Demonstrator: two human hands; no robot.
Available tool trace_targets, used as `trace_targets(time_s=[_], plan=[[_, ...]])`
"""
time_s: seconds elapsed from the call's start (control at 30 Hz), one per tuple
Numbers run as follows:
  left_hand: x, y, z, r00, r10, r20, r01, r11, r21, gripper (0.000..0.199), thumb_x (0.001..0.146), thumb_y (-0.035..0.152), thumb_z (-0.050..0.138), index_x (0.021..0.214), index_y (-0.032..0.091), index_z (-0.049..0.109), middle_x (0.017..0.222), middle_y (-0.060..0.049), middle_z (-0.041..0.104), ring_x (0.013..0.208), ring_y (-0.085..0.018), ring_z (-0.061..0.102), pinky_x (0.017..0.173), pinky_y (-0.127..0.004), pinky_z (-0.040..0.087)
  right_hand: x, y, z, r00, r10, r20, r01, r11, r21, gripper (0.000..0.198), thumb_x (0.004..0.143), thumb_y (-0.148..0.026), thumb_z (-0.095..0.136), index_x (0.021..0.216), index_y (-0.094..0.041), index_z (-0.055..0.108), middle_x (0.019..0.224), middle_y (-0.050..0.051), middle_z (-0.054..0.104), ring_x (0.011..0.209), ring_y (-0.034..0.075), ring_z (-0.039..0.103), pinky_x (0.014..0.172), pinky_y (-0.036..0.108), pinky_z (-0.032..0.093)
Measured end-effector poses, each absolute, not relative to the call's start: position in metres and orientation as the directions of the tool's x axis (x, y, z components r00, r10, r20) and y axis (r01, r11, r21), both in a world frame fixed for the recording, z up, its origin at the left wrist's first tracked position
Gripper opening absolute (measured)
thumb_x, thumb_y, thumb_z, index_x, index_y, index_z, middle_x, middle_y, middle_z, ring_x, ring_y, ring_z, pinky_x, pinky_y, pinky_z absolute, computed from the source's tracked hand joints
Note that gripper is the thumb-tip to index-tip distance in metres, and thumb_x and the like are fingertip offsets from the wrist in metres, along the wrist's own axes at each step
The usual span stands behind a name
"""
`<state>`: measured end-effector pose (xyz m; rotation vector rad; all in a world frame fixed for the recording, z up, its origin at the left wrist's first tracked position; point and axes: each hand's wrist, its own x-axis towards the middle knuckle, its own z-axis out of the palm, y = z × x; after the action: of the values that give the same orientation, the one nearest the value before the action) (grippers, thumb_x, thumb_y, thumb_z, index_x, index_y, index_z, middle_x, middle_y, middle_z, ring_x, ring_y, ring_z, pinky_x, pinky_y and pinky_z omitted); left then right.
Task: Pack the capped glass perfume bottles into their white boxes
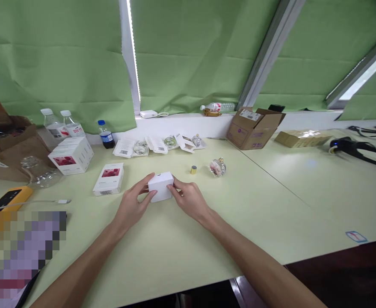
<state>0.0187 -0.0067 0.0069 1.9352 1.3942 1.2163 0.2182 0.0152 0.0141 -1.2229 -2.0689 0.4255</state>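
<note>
Two bare forearms (93, 248) are seen reaching in from the bottom edge, across a pale green desk (162, 248). At the lower left, a flat object (24, 256) is masked by coarse pixels and cannot be identified. At the center of the frame, a small plain white box (161, 187) is held between the left hand (136, 201) and the right hand (189, 199); each grip is closed on one side of it, apparently so that it is kept steady and square. Whether its base is touching the desk cannot be told. No lettering can be made out on it.

Left of center, a white carton (109, 179) is laid flat, printed with a red picture and a barcode; its small text cannot be read. Right of center, a gold cap (193, 170) and an ornate glass bottle (218, 167) are set apart, perhaps for easy reach.

Farther back at left, similar cartons (72, 156) are stood tightly together, likely to save room. Beyond, white packs (125, 147) with barcodes are lined up, seemingly for display. At the upper right, a cardboard box (248, 132) is marked with illegible purple print. Behind everything, green blinds (200, 51) are hung.
</note>
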Motion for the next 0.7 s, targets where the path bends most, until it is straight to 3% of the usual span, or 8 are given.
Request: trace_targets(time_s=[0.17, 0.4, 0.57, 0.7], plan=[[0.0164, -0.0055, 0.0079, 0.143, 0.930, 0.338, 0.488, -0.364, 0.793, 0.052, 0.085, 0.035, 0.055, 0.136, 0.033, 0.041, 0.131, -0.002, 0.055, 0.102, -0.020, 0.064, 0.088, -0.034, 0.054, 0.2190, 0.0170, 0.0144, -0.325, 0.869, 0.373, 0.609, 0.494, -0.621, 0.030, 0.092, -0.035, 0.042, 0.109, -0.021, 0.062, 0.076, 0.003, 0.070, 0.054, 0.013, 0.055, 0.060, 0.024, 0.045], [0.0116, -0.0042, 0.0097, 0.227, 0.931, 0.284, 0.474, -0.361, 0.803, 0.058, 0.086, 0.029, 0.053, 0.140, 0.033, 0.034, 0.135, -0.002, 0.052, 0.111, -0.021, 0.060, 0.095, -0.035, 0.049, 0.2203, 0.0186, 0.0176, -0.344, 0.866, 0.362, 0.580, 0.500, -0.643, 0.028, 0.092, -0.035, 0.041, 0.089, -0.021, 0.066, 0.069, 0.000, 0.066, 0.056, 0.012, 0.051, 0.058, 0.022, 0.041], [0.0118, -0.0037, 0.0104, 0.214, 0.934, 0.285, 0.455, -0.354, 0.817, 0.060, 0.085, 0.030, 0.055, 0.140, 0.033, 0.033, 0.132, -0.002, 0.055, 0.111, -0.022, 0.060, 0.095, -0.037, 0.048, 0.2209, 0.0200, 0.0185, -0.364, 0.863, 0.350, 0.613, 0.504, -0.608, 0.022, 0.089, -0.033, 0.047, 0.090, -0.021, 0.066, 0.069, 0.001, 0.067, 0.057, 0.014, 0.055, 0.058, 0.023, 0.038], [0.0125, -0.0015, 0.0100, 0.195, 0.946, 0.261, 0.347, -0.315, 0.883, 0.071, 0.083, 0.032, 0.058, 0.144, 0.032, 0.023, 0.127, -0.004, 0.059, 0.111, -0.021, 0.059, 0.097, -0.039, 0.046, 0.2209, 0.0221, 0.0184, -0.349, 0.882, 0.316, 0.523, 0.464, -0.715, 0.023, 0.089, -0.033, 0.046, 0.090, -0.021, 0.067, 0.084, 0.002, 0.070, 0.065, 0.015, 0.059, 0.061, 0.024, 0.042]])
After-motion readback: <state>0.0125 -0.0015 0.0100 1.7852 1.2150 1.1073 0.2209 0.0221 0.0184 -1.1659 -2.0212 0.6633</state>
